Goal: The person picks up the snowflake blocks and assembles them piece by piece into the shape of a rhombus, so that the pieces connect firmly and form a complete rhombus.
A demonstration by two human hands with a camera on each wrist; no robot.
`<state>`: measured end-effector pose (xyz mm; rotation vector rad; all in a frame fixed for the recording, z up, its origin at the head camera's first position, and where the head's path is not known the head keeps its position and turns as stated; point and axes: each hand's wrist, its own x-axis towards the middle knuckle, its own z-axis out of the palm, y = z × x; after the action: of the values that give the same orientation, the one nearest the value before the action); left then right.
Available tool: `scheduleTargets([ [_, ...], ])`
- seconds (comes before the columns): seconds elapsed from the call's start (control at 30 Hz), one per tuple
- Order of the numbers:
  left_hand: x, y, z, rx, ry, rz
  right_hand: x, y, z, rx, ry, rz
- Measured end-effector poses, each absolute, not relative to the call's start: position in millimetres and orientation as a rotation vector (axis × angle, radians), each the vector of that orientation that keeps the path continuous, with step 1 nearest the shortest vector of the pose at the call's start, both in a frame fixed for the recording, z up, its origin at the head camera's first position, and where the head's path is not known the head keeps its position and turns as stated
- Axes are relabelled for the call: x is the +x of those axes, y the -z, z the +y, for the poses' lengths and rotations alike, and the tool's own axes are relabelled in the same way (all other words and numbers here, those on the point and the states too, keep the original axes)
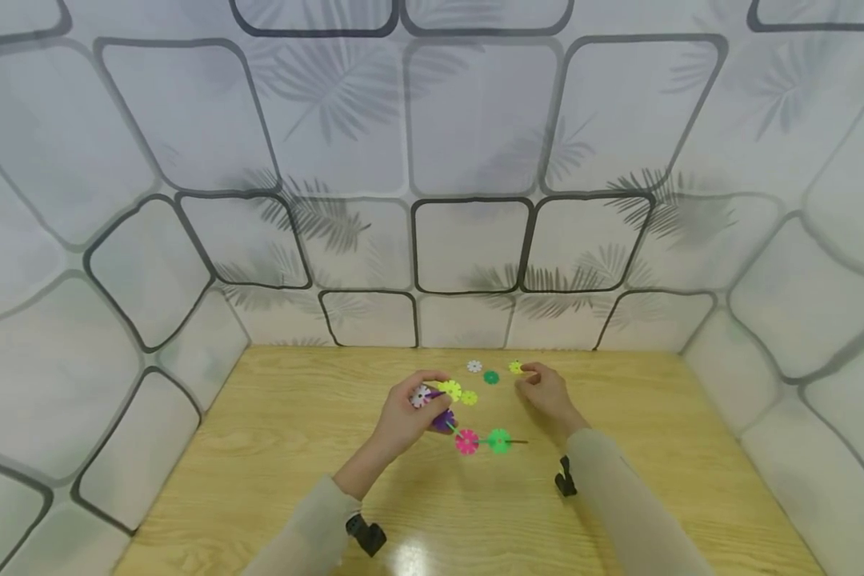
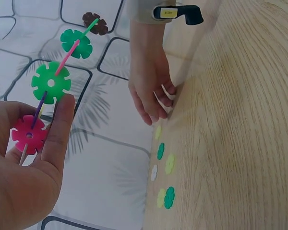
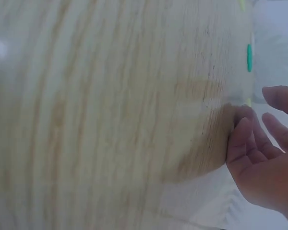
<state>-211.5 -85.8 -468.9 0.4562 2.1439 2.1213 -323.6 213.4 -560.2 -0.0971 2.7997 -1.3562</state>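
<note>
My left hand (image 1: 402, 416) holds a chain of notched, flower-shaped plastic discs slotted together. A pink disc (image 2: 29, 134) sits among the fingers, partly covered by them. Further along the chain come a green disc (image 2: 51, 82), another green disc (image 2: 76, 44) and a brown disc (image 2: 95, 23), with other discs seen edge-on between them. The chain hangs in the air above the table. My right hand (image 1: 547, 394) reaches to the far side of the table, its fingertips at a yellow disc (image 1: 516, 367) lying flat. The fingers are loosely bent; nothing shows gripped in them.
Loose discs lie near the table's (image 1: 295, 480) back edge: a white disc (image 1: 474, 366), a dark green disc (image 1: 491, 377) and a small yellow disc (image 1: 469, 398), among others. A patterned cloth wall (image 1: 468, 248) rises behind the table and along both sides.
</note>
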Motion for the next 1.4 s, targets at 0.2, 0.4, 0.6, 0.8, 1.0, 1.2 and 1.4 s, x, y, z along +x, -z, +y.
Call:
scheduleTargets([
  [0.2,-211,468,-85,0.452,-2.123,2.129,-328,557,211,-0.046,1.349,2.825],
  [0.4,-211,470,-84,0.438,-2.128,2.121,-330,554,212,-0.010,1.274,2.866],
  [0.6,-212,471,-84,0.423,-2.123,2.131,-339,560,215,-0.048,1.138,2.884],
  [0.8,-212,470,-84,0.436,-2.118,2.124,-345,562,214,-0.066,1.050,2.874],
  [1.0,-212,471,-84,0.447,-2.101,2.140,-345,560,212,0.005,1.054,2.868],
  [1.2,-213,470,-85,0.426,-2.105,2.153,-345,560,207,0.102,1.088,2.855],
  [1.4,-212,469,-85,0.415,-2.099,2.152,-341,555,201,0.139,1.124,2.839],
])
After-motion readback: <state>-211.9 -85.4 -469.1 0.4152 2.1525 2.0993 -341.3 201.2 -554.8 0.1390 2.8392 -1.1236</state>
